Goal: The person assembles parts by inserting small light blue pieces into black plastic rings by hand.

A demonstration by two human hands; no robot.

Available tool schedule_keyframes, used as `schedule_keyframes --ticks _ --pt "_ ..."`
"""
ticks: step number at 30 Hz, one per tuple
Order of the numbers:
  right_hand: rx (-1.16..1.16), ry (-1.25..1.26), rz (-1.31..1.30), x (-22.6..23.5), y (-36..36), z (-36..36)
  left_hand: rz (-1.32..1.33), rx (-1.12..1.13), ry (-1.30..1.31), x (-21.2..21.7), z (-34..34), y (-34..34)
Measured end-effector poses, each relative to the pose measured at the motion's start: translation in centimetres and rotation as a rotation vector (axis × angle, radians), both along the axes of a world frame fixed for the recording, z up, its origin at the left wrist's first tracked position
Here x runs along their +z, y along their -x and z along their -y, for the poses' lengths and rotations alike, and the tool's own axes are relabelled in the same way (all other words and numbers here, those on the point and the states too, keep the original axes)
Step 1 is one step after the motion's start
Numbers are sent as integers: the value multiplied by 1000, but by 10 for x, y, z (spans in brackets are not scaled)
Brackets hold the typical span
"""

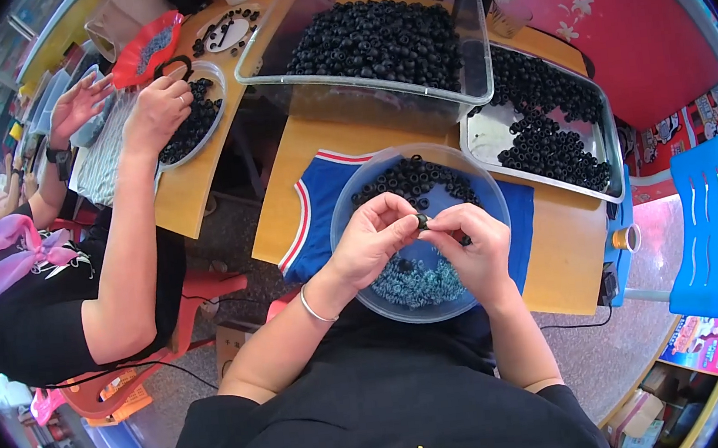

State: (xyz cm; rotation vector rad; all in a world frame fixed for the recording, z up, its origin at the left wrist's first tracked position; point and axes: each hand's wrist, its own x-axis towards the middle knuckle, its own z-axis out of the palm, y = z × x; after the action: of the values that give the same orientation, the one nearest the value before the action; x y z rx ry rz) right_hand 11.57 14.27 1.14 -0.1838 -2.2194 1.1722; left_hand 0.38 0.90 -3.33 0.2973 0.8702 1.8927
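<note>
Above a round clear plastic bowl [437, 199], both my hands meet around a small black ring-like part [422, 221]. My left hand [375, 238] pinches it between thumb and fingertips. From the other side my right hand [475, 245] is closed on the same part, thumb and forefinger touching it. Its exact shape is mostly covered by my fingers. Inside the bowl, black rings [415, 176] lie along the far side, and a heap of small teal pieces [422, 284] fills the near side.
Behind the bowl stands a large clear bin [274, 77] heaped with black parts. A metal tray [481, 137] with more sits at right. Blue cloth [321, 197] lies under the bowl. At left, a person [133, 283] works over another bowl [219, 85]. A blue chair [710, 231] stands right.
</note>
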Motion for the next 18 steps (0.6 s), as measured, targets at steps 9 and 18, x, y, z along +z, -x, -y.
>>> schedule_keyframes --ticks 9,18 --pt "46 149 123 2 -1 -5 -5 -62 -39 3 0 2" --pt "183 95 262 1 -2 -13 77 -92 -56 5 2 2"
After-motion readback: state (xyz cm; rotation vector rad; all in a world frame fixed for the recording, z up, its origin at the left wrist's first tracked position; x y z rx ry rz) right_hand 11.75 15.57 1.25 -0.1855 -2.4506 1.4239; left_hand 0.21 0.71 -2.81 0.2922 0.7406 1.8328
